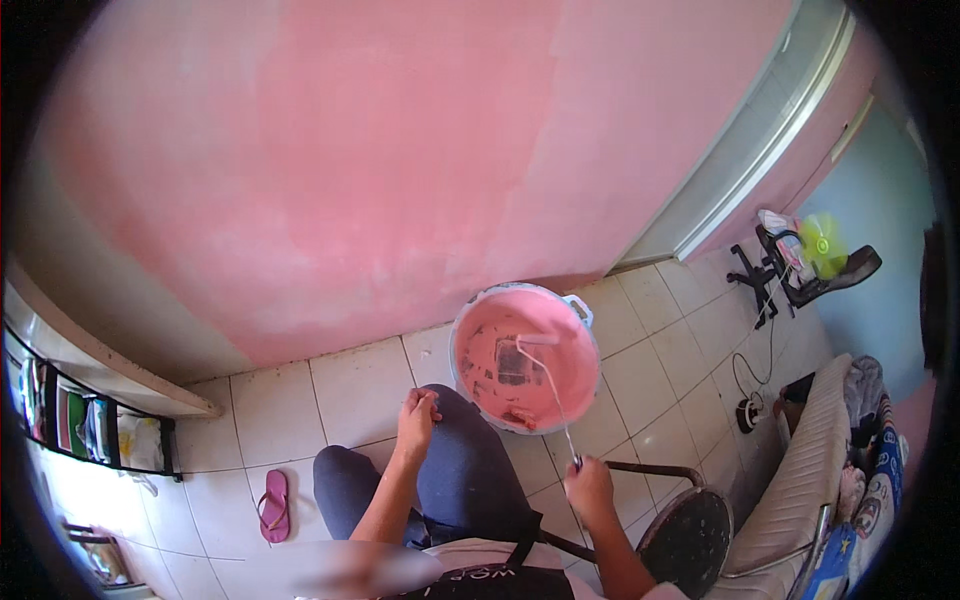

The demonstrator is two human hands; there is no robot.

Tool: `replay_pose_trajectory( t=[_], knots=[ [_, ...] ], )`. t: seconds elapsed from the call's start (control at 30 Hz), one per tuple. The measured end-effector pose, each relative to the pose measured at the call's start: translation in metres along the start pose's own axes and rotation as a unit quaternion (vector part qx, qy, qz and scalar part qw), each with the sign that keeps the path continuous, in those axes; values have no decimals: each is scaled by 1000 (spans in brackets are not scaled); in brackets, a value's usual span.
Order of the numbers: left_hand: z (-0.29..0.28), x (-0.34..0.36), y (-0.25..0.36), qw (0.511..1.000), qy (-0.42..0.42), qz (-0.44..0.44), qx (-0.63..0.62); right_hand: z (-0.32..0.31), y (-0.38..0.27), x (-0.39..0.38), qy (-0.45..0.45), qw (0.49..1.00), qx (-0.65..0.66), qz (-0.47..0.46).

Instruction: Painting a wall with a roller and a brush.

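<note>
My right hand (588,485) grips the handle of a paint roller, whose thin rod runs up into a wide tub (477,320) smeared with pink paint. The roller head (537,340) rests inside the tub over a dark patch on its bottom. My left hand (420,410) is closed at my raised knee (450,460), left of and below the tub; what it holds, if anything, is too small to make out. The wall (400,150) behind the tub carries uneven pink paint.
A pink flip-flop (275,505) lies left of me, near a black rack (60,410). A dark round stool seat (680,545) is at my right, beside a cushioned seat (780,480) with cloths. Rightward stand a wheeled chair (860,275), a green fan (825,245), cables and a doorway (740,160).
</note>
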State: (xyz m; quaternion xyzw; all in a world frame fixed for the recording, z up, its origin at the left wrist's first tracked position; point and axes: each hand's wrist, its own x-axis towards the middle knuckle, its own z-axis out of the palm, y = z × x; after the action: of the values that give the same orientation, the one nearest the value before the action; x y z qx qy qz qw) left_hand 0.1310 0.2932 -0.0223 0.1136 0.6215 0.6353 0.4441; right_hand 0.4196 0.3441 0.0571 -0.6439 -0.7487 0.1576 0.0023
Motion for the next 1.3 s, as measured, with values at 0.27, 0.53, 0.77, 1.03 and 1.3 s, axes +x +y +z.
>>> replay_pose_trajectory(
  t=[0.27, 0.53, 0.77, 1.03, 1.3],
  knots=[
    [46, 19, -8, 991, -113, -66, -4, -20, -36, -55, -25, 964, 229, -136],
    [44, 42, -8, 989, -127, -72, -32, 26, -86, -40, -114, 945, 275, -134],
    [30, 78, -41, 999, -9, 0, -32, 40, -114, -20, -301, 823, 478, -62],
    [37, 112, -31, 991, 129, -20, 42, 37, -138, 7, -448, 663, 599, -26],
    [62, 120, -15, 990, 129, -12, -59, 0, -123, 17, -470, 639, 604, -85]
  ],
)
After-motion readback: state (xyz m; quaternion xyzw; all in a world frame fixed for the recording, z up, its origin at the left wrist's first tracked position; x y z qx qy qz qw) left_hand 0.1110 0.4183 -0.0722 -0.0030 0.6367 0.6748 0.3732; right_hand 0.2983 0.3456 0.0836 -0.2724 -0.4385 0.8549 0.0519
